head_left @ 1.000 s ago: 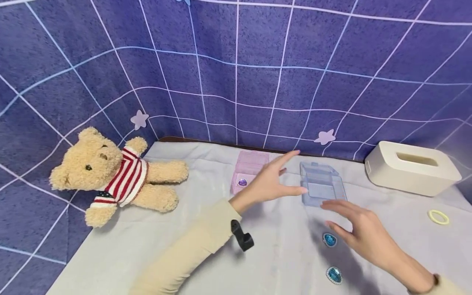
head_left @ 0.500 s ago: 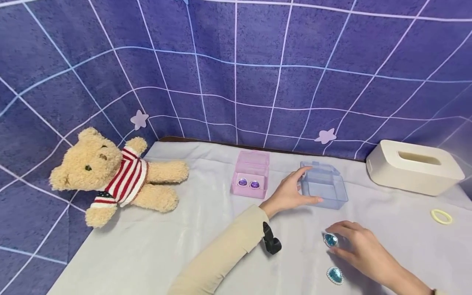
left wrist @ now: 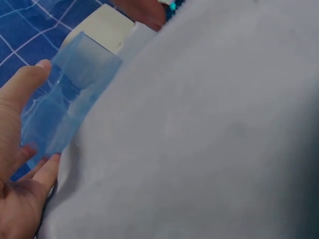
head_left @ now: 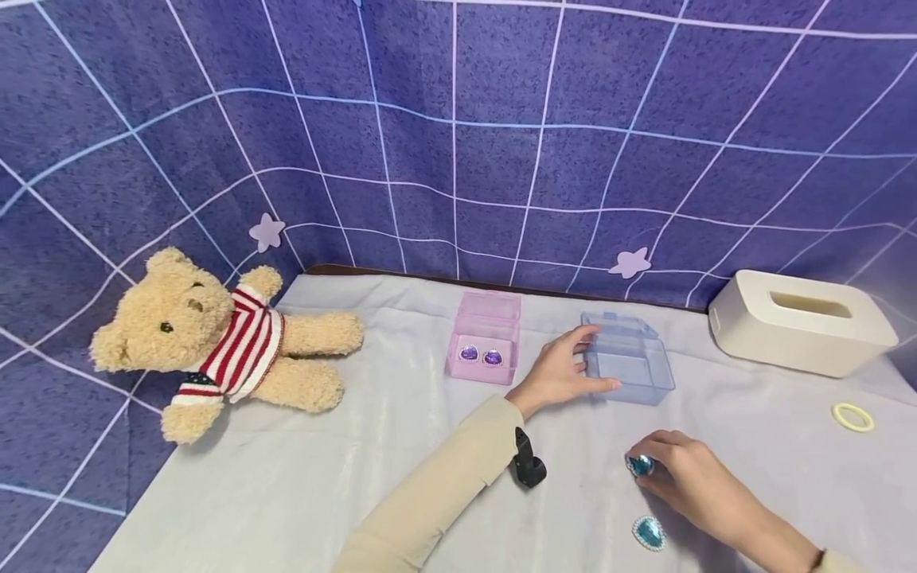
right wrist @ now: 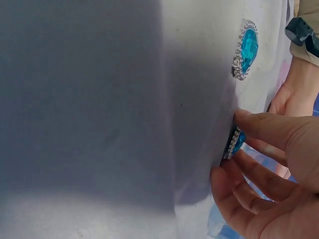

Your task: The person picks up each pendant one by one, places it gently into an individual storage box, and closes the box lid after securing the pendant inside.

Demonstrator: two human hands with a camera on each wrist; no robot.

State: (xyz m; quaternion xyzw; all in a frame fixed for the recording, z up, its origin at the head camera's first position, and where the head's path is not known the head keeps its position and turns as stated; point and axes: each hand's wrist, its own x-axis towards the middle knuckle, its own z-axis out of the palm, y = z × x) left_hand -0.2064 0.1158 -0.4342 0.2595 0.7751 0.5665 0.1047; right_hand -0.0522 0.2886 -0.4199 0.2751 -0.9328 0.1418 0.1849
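My left hand (head_left: 562, 374) holds the left side of an open, clear blue plastic box (head_left: 634, 368), thumb at the front and fingers toward the back. In the left wrist view the same hand (left wrist: 25, 144) spans the see-through box (left wrist: 82, 74). My right hand (head_left: 691, 469) pinches a blue gem with a silver beaded rim (head_left: 640, 465) between thumb and fingers. Close up, the right wrist view shows this gem (right wrist: 235, 143) tilted between the fingertips of the right hand (right wrist: 274, 174), low over the cloth. A second blue gem (head_left: 649, 533) lies on the cloth nearer the person.
An open pink box (head_left: 487, 318) holding two purple gems (head_left: 492, 358) stands left of the blue box. At the back right is a cream tissue box (head_left: 795, 334), with a pale yellow ring (head_left: 852, 417) before it. A teddy bear (head_left: 229, 342) lies at left.
My left hand has moved right, from above the pink box to the blue box, and taken hold of it. My right hand has come down and left onto the upper blue gem and pinched it.
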